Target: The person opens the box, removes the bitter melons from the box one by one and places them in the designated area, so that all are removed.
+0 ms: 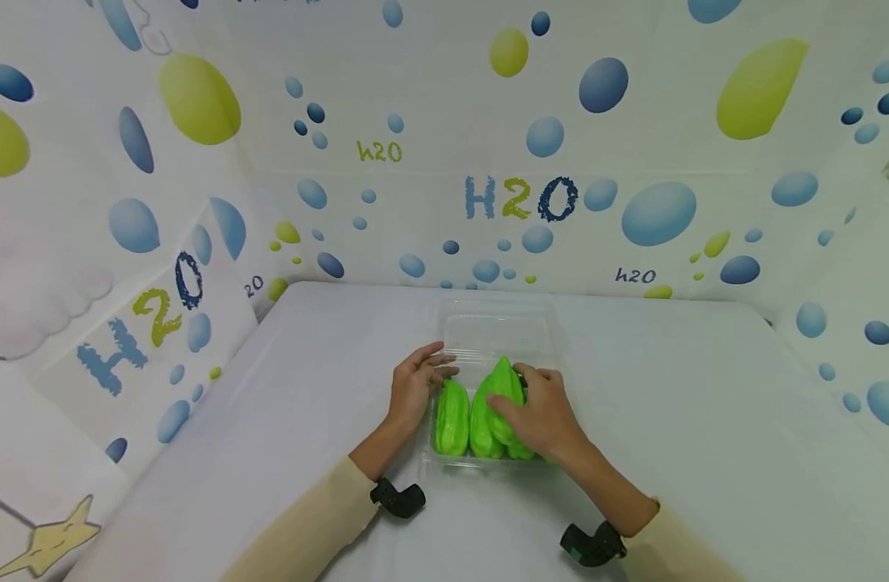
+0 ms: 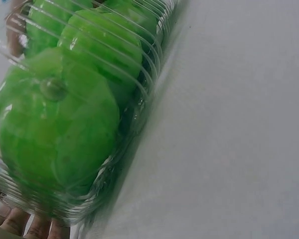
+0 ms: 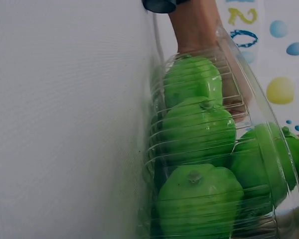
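Wrist straps, black, sit nearest on both cream sleeves; beyond them the right hand [image 1: 539,416] lies over the top green chayote [image 1: 504,396], fingers curled round it, grasping it. That one rides tilted on top of others already lying in the clear plastic tray [image 1: 488,319], not seated between them. Left hand [image 1: 415,384] rests w/ relaxed, near-straight fingers at the tray's left edge beside the left chayote [image 1: 452,416], steadying, nothing pinched. Wrist views show approx. four green fruits packed tight against ribbed clear walls. Risks, as judged: fruit on top has no slot, so if let go it could roll off toward the far empty half of the tray or onto the white table [image 1: 706,420]; tray is thin and light, so a downward push to wedge it could buckle a wall or skid the tray if left hand lifts. Bubble-print backdrop [image 1: 520,198] behind, well apart.
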A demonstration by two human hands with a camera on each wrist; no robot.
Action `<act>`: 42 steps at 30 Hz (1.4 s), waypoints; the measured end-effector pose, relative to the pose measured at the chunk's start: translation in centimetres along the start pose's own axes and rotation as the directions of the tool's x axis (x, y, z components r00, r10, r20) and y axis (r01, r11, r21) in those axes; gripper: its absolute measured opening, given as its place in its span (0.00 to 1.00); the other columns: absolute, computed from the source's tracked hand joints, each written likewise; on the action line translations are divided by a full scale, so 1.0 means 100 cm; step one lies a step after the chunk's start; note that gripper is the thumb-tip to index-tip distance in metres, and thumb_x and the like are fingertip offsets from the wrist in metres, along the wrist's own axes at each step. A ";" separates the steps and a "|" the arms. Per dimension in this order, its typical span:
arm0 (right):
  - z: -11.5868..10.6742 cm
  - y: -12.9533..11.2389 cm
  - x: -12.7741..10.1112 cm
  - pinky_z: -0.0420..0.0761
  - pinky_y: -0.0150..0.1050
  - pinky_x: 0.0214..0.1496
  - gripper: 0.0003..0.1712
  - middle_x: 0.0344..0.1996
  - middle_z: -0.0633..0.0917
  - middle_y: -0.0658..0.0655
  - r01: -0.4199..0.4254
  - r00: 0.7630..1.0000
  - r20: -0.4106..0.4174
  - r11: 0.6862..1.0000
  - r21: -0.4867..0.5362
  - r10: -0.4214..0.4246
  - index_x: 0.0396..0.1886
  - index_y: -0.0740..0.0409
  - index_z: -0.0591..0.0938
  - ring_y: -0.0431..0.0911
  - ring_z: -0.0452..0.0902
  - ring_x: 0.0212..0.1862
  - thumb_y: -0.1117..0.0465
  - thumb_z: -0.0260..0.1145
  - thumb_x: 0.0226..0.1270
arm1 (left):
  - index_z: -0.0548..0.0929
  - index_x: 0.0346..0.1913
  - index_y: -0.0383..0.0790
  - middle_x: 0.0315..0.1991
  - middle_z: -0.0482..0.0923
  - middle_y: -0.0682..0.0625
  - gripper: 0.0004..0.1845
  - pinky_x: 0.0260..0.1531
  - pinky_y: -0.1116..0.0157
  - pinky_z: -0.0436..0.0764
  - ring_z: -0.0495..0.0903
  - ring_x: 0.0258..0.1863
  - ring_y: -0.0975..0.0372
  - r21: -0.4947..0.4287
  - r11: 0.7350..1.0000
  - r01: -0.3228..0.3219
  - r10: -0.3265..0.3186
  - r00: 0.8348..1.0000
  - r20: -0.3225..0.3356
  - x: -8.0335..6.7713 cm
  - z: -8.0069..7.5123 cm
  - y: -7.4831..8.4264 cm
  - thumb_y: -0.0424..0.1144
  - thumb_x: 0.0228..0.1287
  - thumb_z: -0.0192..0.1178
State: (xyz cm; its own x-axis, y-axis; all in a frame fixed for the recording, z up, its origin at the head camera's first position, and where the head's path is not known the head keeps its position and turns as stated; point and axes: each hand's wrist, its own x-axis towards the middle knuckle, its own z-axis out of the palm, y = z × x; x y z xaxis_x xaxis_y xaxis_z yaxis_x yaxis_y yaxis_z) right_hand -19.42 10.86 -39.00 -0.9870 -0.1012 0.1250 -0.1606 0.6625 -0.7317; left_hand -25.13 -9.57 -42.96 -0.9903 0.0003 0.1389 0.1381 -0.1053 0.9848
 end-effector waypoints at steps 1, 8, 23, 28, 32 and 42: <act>0.000 0.001 0.000 0.71 0.63 0.64 0.41 0.65 0.69 0.74 -0.004 1.000 -0.007 1.000 0.001 0.004 0.72 0.68 0.70 0.64 0.64 0.68 0.47 0.67 0.67 | 0.71 0.69 0.26 0.58 0.80 0.31 0.31 0.39 0.71 0.79 0.83 0.54 0.43 0.001 1.000 0.000 0.000 1.000 0.002 0.000 0.001 0.000 0.21 0.60 0.44; 0.002 0.001 -0.001 0.71 0.62 0.63 0.38 0.58 0.78 0.66 0.021 0.999 -0.039 0.997 0.072 -0.018 0.70 0.64 0.73 0.61 0.63 0.68 0.50 0.69 0.65 | 0.71 0.69 0.27 0.58 0.80 0.32 0.30 0.40 0.71 0.79 0.83 0.55 0.43 0.021 1.000 0.011 -0.012 1.000 0.017 0.001 0.002 -0.002 0.21 0.61 0.44; 0.004 -0.002 0.001 0.76 0.51 0.62 0.31 0.62 0.80 0.57 0.106 0.991 0.039 0.937 0.332 -0.126 0.73 0.58 0.70 0.50 0.77 0.60 0.57 0.62 0.73 | 0.72 0.69 0.27 0.58 0.81 0.32 0.29 0.39 0.72 0.79 0.84 0.54 0.43 0.027 0.999 0.016 -0.016 1.000 -0.012 0.000 -0.002 -0.001 0.21 0.63 0.44; 0.004 -0.002 0.002 0.75 0.52 0.64 0.31 0.65 0.78 0.58 0.113 0.991 0.024 0.919 0.379 -0.131 0.74 0.57 0.69 0.52 0.75 0.63 0.56 0.60 0.75 | 0.72 0.69 0.27 0.58 0.81 0.32 0.30 0.39 0.72 0.79 0.84 0.54 0.44 0.028 0.999 0.017 -0.017 1.000 -0.007 0.001 -0.001 0.000 0.21 0.61 0.44; 0.005 -0.002 0.002 0.73 0.54 0.66 0.31 0.68 0.75 0.59 0.128 0.990 0.012 0.915 0.383 -0.143 0.75 0.57 0.68 0.53 0.73 0.66 0.56 0.59 0.76 | 0.72 0.69 0.27 0.58 0.81 0.32 0.31 0.39 0.72 0.79 0.84 0.54 0.44 0.033 0.999 0.014 -0.014 1.000 -0.007 0.001 -0.001 0.000 0.21 0.60 0.44; -0.001 -0.003 -0.001 0.74 0.50 0.64 0.31 0.69 0.74 0.58 0.124 0.991 -0.021 0.884 0.451 -0.129 0.75 0.56 0.68 0.52 0.73 0.64 0.57 0.59 0.76 | 0.72 0.69 0.27 0.58 0.81 0.32 0.30 0.38 0.72 0.79 0.84 0.54 0.43 0.033 0.999 0.012 -0.011 1.000 -0.005 0.000 -0.001 0.000 0.20 0.61 0.44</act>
State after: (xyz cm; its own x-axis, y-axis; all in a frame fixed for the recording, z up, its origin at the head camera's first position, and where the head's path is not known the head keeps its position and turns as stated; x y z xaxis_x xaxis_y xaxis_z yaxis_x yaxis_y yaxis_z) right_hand -19.30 10.75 -38.75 -0.9578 -0.1702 0.2317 -0.2682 0.2386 -0.9334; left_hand -25.18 -9.68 -43.00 -0.9919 -0.0031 0.1272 0.1271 -0.0728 0.9892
